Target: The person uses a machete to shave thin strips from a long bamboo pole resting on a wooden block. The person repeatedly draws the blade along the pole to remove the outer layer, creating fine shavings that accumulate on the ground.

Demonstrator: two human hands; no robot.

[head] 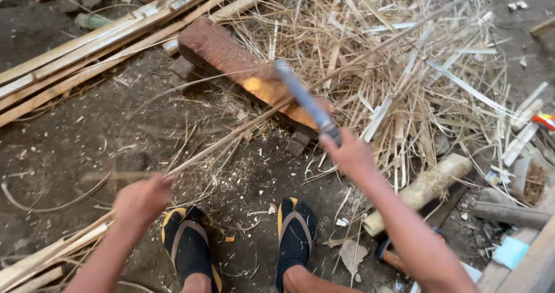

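Head camera is looking down at a person squatting on a dirt floor (69,137), black-and-yellow sandals (191,247) planted beside a reddish wooden block (231,59). The right hand (350,154) is gripping a long knife (303,99), its fingers wrapped tight around the handle, and the blurred blade is hanging above the block. The left hand (141,197) is closing its fingers around the near end of a thin bamboo strip (243,128), which is running up and to the right, lying across the block and on over a heap of straw-coloured shavings (404,67). The work looks to be mid-stroke: the strip is being shaved or split on the block. The next cut calls for the strip being held steady and the blade landing well clear of the left hand. Split bamboo poles (87,56) are lying at the upper left.
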